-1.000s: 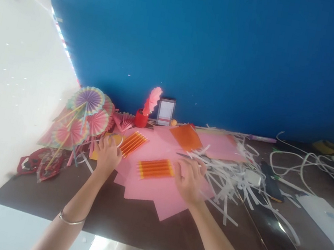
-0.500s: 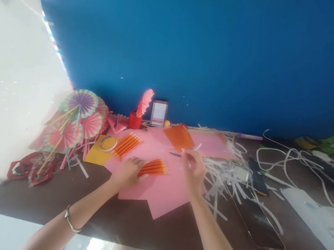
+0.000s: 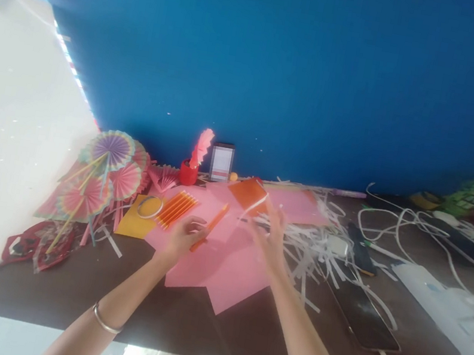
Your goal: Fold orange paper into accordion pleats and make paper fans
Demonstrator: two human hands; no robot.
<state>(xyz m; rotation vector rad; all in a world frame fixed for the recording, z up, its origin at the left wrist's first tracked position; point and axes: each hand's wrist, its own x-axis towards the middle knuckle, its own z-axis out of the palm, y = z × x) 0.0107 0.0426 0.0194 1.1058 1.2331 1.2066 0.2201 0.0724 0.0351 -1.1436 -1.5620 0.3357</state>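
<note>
Pinching a folded orange paper strip point(image 3: 209, 226) in my left hand point(image 3: 181, 238), I hold it lifted just above the pink sheets point(image 3: 223, 260) at the middle of the dark table point(image 3: 64, 288). The strip looks pleated shut into a narrow stick, its far end tipped toward one o'clock. My right hand point(image 3: 271, 238) hangs just beside it at three o'clock, fingers half spread, a thin white strip point(image 3: 256, 204) rising from the fingertips — I cannot tell whether they grip it or only brush it.

My reading is that the pleating is finished and the strip is being gathered; whatever comes next calls for keeping the folds pressed tight so they do not spring open.

At ten o'clock lies a second pleated orange piece point(image 3: 176, 208), ridged like corrugated card, beside a roll of tape point(image 3: 150, 206) on a yellow sheet point(image 3: 131, 223). Farther left — round paper fans point(image 3: 106, 171) in striped pastels. At two o'clock, curly white paper scraps point(image 3: 311, 250); at four o'clock, a glossy black phone point(image 3: 361, 316).
</note>
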